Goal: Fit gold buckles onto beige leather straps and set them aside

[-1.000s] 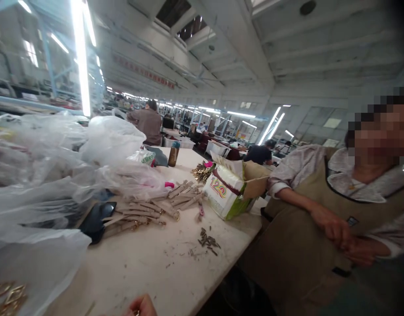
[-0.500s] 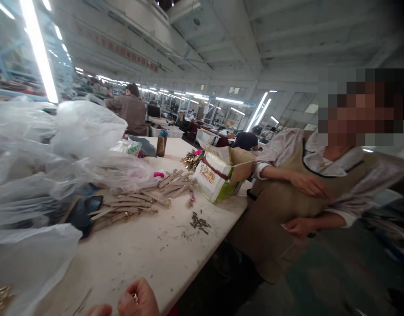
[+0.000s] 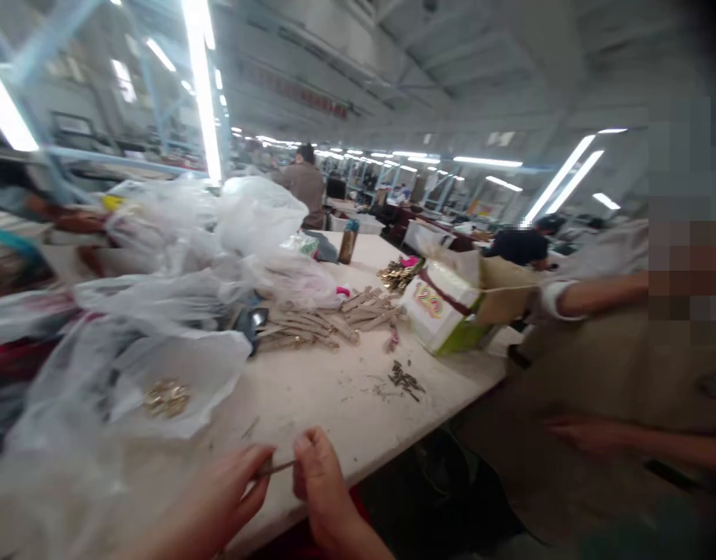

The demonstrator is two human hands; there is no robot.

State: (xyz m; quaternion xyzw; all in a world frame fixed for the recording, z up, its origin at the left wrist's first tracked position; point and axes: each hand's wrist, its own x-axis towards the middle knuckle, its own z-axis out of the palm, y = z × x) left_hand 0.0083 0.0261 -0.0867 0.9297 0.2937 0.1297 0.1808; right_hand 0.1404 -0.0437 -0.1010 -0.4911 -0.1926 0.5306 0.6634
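Low in the view, a thin brownish strap [image 3: 281,468] is stretched between my two hands. My left hand [image 3: 232,490] pinches one end between thumb and fingers. Closed around the other end is my right hand [image 3: 321,474], near the table's front edge. Left of them, gold-coloured metal pieces [image 3: 167,397] lie on a white plastic sheet [image 3: 218,373]. Farther back, a pile of tan straps [image 3: 302,327], some with gold fittings, lies on the pale table [image 3: 316,389]. Short dark pieces [image 3: 405,379] are scattered to the right.
Clear plastic bags [image 3: 258,210] heap up on the left. An open carton [image 3: 439,311] stands at the table's right edge, with a brown bottle [image 3: 348,242] farther back. A person in a brown apron [image 3: 596,373] stands close on the right.
My view has swung left and down, so the scene sits farther right. Both hands now show more fully, with the strap visible between them. The co-worker is partly out of frame.
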